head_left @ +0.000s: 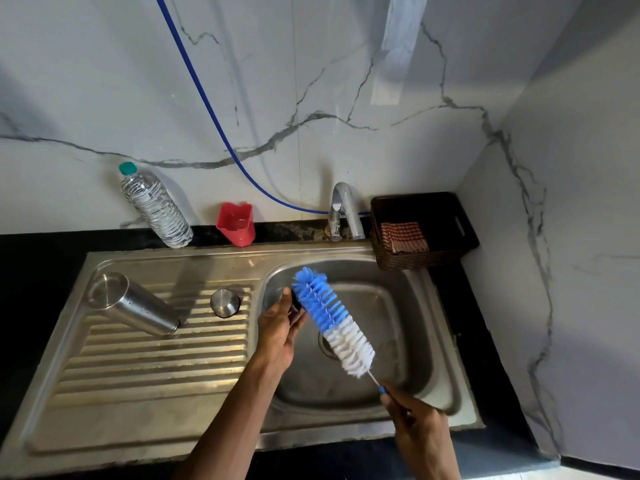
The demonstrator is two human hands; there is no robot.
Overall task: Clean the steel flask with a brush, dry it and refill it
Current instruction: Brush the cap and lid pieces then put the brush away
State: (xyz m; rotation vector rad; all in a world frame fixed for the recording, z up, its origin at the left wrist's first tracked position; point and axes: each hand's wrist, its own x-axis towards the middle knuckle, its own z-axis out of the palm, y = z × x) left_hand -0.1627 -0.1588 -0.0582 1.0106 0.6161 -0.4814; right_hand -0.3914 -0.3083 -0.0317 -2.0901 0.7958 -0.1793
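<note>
I brushed a dark part [296, 308].
Right hand [412, 420] gripped the brush [329, 313]; left hand [278, 332] held the part close for scrubbing.

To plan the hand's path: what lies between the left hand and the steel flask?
Head view: a round steel cap stands on the ribbed drainboard between left hand and steel flask.

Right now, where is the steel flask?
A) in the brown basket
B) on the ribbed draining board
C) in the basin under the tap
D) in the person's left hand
B: the flask stands on the ribbed draining board, left of the basin; the right hand holds the brush.
</note>
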